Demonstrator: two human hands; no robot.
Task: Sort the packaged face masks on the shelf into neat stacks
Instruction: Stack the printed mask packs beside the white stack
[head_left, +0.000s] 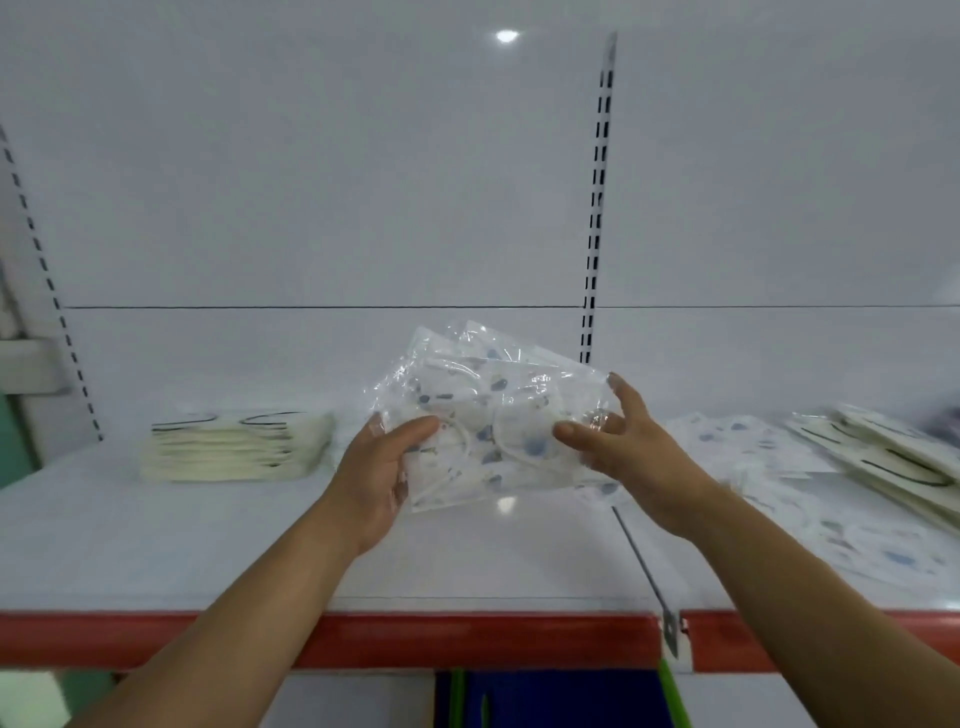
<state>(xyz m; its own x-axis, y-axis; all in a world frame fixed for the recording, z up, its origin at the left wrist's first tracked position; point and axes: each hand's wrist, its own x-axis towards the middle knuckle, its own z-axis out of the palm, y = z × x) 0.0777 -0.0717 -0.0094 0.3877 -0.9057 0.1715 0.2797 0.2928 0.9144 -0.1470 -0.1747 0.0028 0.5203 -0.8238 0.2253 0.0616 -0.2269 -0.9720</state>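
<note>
Over shelf (208, 545), patterned mask packets (498, 410)

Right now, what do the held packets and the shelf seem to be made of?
The packets: thin clear plastic film, glossy; it crinkles, glints, and printed masks show through. The shelf: probably painted metal or laminate, white and smooth; a bright glint shows on it.
</note>
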